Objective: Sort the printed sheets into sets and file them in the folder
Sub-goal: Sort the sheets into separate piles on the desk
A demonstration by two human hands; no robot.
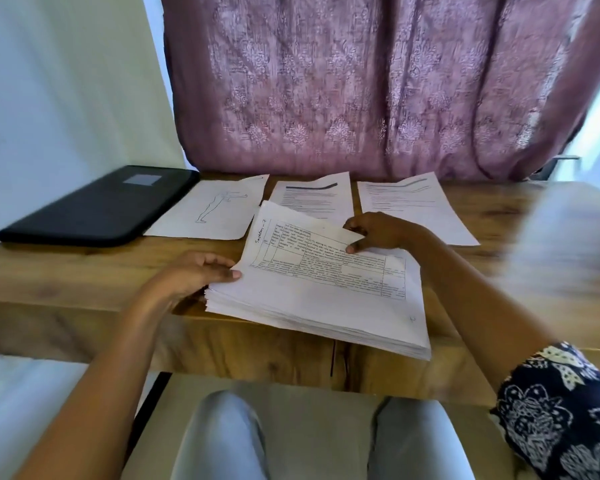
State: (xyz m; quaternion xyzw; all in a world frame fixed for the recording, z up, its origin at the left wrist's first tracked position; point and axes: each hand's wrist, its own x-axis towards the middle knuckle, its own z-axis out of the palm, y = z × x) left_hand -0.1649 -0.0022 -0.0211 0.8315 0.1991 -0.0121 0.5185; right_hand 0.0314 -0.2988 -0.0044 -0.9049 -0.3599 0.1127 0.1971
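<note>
A thick stack of printed sheets point(326, 306) lies at the front edge of the wooden table point(66, 271), partly overhanging it. My left hand point(194, 275) holds the stack's left edge, thumb on top. My right hand point(378, 232) pinches the far part of the top sheet point(302, 233), a page with a printed table, and lifts it slightly. Behind lie three single sheets: a line-drawing sheet point(212, 213), a text sheet point(316, 197) and another text sheet point(416, 206). The black folder point(97, 206) lies shut at the far left.
A mauve patterned curtain point(361, 88) hangs right behind the table. A white wall stands to the left. My knees point(222, 438) are under the table's front edge. The right side of the table is blurred.
</note>
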